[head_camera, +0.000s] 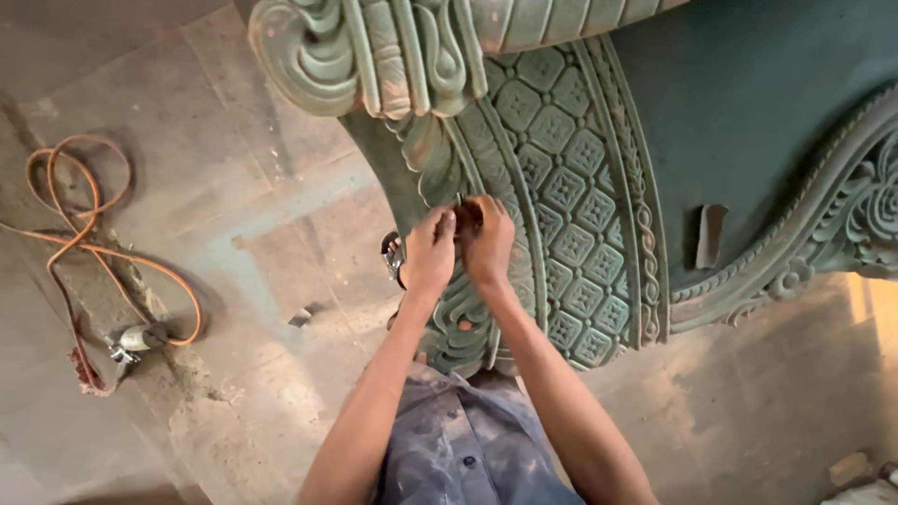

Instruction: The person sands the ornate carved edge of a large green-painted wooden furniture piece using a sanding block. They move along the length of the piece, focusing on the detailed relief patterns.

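Here the carved green panel (599, 187) fills the upper right of the view, a broad curved piece with a band of diamond tiles, rope-like borders and a heavy scroll at its top. Beside the panel's left edge lies the dusty stone floor (234, 234), and well out from that edge an orange hose (94, 245) loops across it to a small metal fitting (131, 339). A bit of sandpaper (711, 236) rests on the panel's plain flat field, right of the diamond band. Both hands meet on the leaf carving at the panel's left border: the left hand (430, 252) and the right hand (486, 238) are pinched closed, fingertips together, on a small thin dark tool (459, 199) pressed against the carving. What kind of tool it is cannot be told.
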